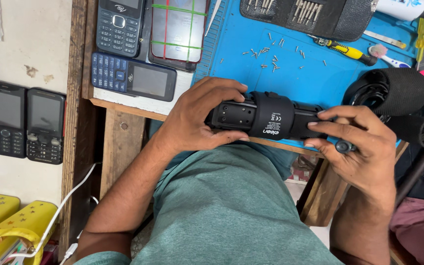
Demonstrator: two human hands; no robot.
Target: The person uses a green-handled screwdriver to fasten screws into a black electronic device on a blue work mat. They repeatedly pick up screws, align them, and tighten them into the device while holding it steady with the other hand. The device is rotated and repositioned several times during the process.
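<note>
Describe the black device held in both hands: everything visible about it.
The black device is a long, blocky unit of matte plastic, lying level across the front edge of the blue mat. A wide black band wraps its middle and carries small white print. Its left end shows a panel with several small holes. The left hand cups that end, thumb below; the right hand grips the right end with fingers on top, hiding it. A black mesh-covered piece sits by that end; whether they join is unclear.

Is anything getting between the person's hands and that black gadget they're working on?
Nothing visible does. The left hand grips one end of the black device directly, and the right hand holds its other end over the blue mat. The loose screws lie farther back, clear of both hands.
</note>
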